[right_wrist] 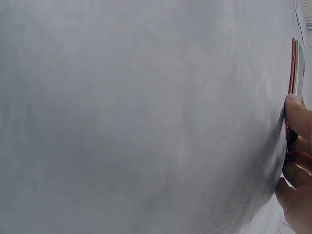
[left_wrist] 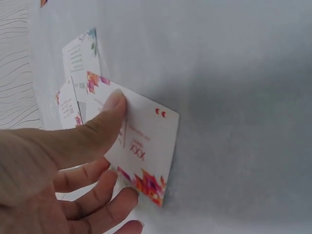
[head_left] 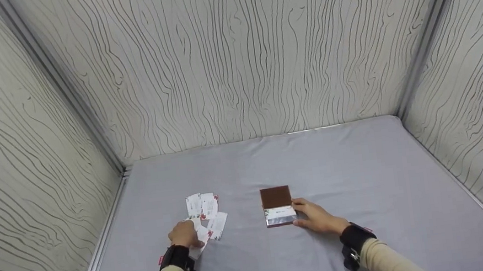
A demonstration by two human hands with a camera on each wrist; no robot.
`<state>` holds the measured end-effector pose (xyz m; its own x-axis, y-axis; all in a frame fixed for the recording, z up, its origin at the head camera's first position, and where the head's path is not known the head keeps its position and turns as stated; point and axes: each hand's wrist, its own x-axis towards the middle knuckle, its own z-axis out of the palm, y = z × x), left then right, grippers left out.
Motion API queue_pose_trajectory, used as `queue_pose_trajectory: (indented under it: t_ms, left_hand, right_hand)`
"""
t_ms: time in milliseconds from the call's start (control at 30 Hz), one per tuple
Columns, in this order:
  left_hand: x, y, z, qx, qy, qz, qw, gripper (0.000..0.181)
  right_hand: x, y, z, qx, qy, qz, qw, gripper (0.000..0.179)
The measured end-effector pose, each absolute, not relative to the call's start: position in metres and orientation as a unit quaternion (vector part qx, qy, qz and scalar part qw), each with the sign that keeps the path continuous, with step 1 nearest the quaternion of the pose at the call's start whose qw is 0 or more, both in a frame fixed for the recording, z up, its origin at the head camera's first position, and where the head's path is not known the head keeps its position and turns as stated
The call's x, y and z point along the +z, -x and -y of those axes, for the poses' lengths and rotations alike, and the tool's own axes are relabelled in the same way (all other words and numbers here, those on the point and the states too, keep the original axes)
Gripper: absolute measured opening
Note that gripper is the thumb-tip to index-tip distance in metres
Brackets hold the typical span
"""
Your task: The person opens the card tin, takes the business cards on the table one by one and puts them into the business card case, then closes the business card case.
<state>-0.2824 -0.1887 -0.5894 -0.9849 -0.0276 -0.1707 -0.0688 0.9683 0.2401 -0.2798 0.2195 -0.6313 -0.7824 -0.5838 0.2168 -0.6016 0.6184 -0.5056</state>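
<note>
In the left wrist view, my left hand point(left_wrist: 87, 141) pinches a white business card point(left_wrist: 148, 122) printed with red and orange flowers. The thumb lies across its face and the other fingers curl at its far side. More business cards point(head_left: 209, 205) lie around that hand in the head view, some overlapping. My right hand point(head_left: 318, 218) grips the right edge of a brown card holder point(head_left: 276, 197), which lies spread flat. A white card shows behind the clear pocket point(head_left: 281, 220) of its near half. From the right wrist, only the holder's thin edge point(right_wrist: 293, 68) shows beside the thumb.
A grey cloth point(head_left: 248, 263) with slight wrinkles covers the table. Wood-grain patterned panels point(head_left: 232, 63) rise at the back and on both sides, with metal rails point(head_left: 100, 258) along the left edge.
</note>
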Motion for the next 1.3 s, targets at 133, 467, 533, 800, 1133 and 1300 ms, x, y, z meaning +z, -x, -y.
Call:
queue_pose_trajectory:
  t_ms: [133,467,533,800,1133,1300]
  left_hand:
    - [-0.585,0.283,0.186,0.143,0.016,-0.987,0.076,0.048]
    - [-0.571,0.289,0.184,0.199,-0.043,-0.978,0.056,0.015]
    - [-0.568,0.29,0.182,0.223,-0.056,-0.971,0.063,0.017]
    - [-0.57,0.3,0.169,0.275,-0.082,-0.958,-0.014,0.016]
    - [-0.583,0.309,0.143,0.301,-0.187,-0.923,-0.153,0.016]
    - [-0.586,0.315,0.12,0.307,-0.204,-0.915,-0.166,0.017]
  right_hand:
    - [-0.632,0.279,-0.221,0.286,-0.33,0.899,0.021,0.053]
    - [-0.633,0.278,-0.223,0.284,-0.329,0.9,0.026,0.053]
    - [-0.632,0.278,-0.223,0.286,-0.325,0.901,0.023,0.053]
    - [-0.633,0.28,-0.221,0.288,-0.318,0.903,0.012,0.053]
    - [-0.631,0.278,-0.22,0.299,-0.324,0.897,0.021,0.053]
    - [-0.631,0.278,-0.22,0.294,-0.324,0.899,0.02,0.053]
